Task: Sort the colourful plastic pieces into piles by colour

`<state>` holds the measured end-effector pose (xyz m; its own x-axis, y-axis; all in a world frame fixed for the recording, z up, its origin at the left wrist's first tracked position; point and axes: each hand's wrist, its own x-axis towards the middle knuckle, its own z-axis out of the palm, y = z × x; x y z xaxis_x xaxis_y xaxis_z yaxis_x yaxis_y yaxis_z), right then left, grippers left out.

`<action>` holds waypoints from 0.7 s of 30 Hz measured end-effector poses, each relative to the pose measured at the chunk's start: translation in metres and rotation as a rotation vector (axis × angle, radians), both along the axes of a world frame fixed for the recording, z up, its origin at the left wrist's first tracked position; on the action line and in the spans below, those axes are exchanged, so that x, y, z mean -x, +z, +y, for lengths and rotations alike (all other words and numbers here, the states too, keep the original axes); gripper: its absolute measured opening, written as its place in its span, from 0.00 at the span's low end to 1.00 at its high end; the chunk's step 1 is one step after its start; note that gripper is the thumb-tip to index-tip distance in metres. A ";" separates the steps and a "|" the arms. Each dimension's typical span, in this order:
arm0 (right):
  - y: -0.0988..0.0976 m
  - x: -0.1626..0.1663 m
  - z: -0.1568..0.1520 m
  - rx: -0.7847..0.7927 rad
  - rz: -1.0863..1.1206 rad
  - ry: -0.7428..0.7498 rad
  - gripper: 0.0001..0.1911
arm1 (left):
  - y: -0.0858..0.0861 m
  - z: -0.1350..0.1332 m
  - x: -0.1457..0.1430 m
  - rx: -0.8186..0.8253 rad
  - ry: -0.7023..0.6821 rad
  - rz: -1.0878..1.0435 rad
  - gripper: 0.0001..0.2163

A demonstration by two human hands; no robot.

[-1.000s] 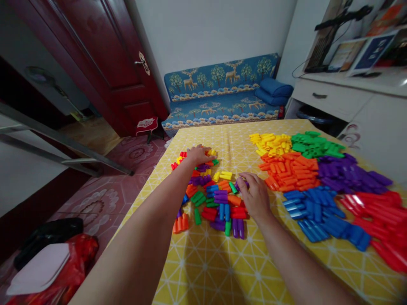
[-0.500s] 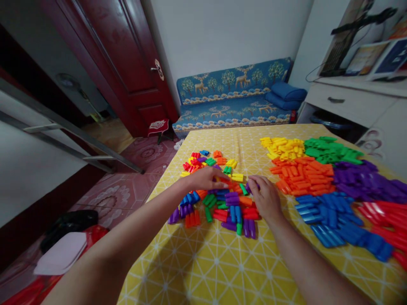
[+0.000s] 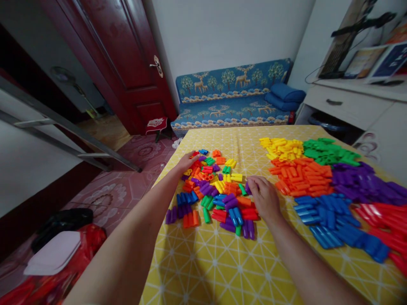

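Note:
A mixed heap of small plastic pegs (image 3: 219,195) in many colours lies on the yellow patterned tablecloth (image 3: 229,262). My left hand (image 3: 187,161) reaches to the heap's far left edge, fingers curled onto red and yellow pegs there. My right hand (image 3: 265,197) rests at the heap's right side, fingers bent down on a purple peg (image 3: 247,188). To the right lie sorted piles: yellow (image 3: 281,148), green (image 3: 329,152), orange (image 3: 300,176), purple (image 3: 365,180), blue (image 3: 330,216) and red (image 3: 384,222).
The table's left edge drops to a tiled floor with a red bag (image 3: 63,262) and a black item. A dark red door (image 3: 127,63) and a blue patterned sofa (image 3: 232,101) stand beyond. A white cabinet (image 3: 359,106) is at the right.
My left hand pulled pegs toward the middle, then went back out to the heap's far left corner. The heap is more gathered. My right hand stayed at the heap's right side.

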<state>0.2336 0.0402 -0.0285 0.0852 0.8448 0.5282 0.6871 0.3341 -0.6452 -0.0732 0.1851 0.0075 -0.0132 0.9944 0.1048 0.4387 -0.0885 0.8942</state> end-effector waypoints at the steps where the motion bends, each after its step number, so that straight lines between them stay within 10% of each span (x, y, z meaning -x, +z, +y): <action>1: 0.000 0.000 0.000 0.002 0.002 0.001 0.22 | 0.001 0.001 -0.006 -0.003 -0.025 -0.020 0.27; 9: -0.001 -0.001 0.000 0.002 0.014 0.006 0.22 | 0.022 -0.017 -0.061 -0.119 -0.441 0.060 0.22; 15: 0.003 0.002 -0.002 0.021 0.031 0.035 0.22 | 0.041 -0.085 -0.073 -0.356 -0.689 0.277 0.14; 21: 0.005 0.006 -0.006 0.037 0.027 0.167 0.20 | 0.022 -0.176 -0.077 -0.384 -0.426 0.481 0.21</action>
